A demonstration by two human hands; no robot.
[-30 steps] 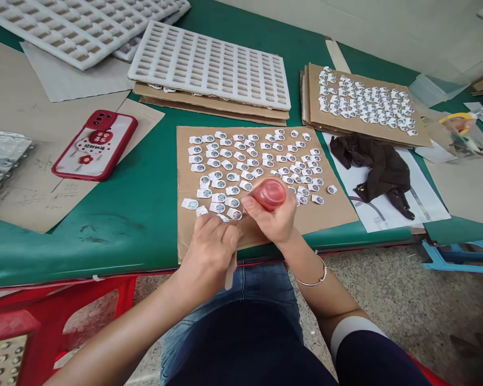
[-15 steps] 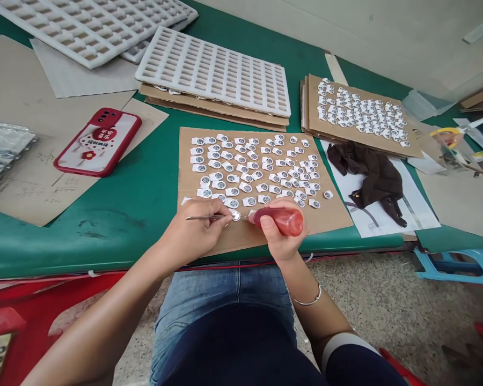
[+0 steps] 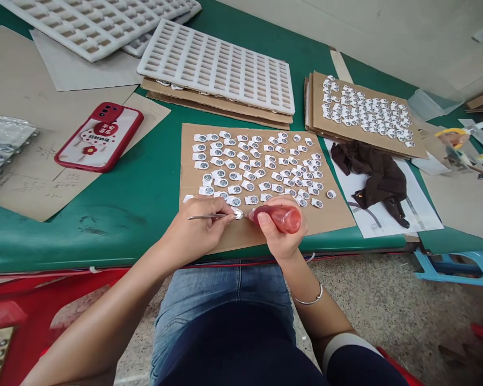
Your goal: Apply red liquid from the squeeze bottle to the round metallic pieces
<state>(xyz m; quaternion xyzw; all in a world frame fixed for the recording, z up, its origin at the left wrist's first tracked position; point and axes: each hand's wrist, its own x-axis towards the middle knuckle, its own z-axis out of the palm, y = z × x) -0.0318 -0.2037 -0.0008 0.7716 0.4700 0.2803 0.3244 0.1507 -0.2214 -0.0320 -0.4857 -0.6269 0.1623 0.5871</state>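
Note:
Near the front edge of a brown cardboard sheet, my left hand is closed on a thin metal tool, perhaps tweezers, whose rear end sticks out to the left. A small round white piece with a dark ring shows at those fingertips; whether the tool or the fingers hold it, I cannot tell. My right hand is wrapped round a red squeeze bottle, tilted on its side. Its thin nozzle points left, close to the round piece. Several white tabs with round metallic discs lie in rows on the sheet.
Behind the sheet, a white slotted tray rests on stacked cardboard. Right of it stands another cardboard stack with similar tabs, and a dark cloth on white paper. A red-cased phone lies left, near a clear plastic tray.
The view has shifted slightly. Both hands keep nearly the same pose, with the nozzle still beside the round piece; its face now looks whiter.

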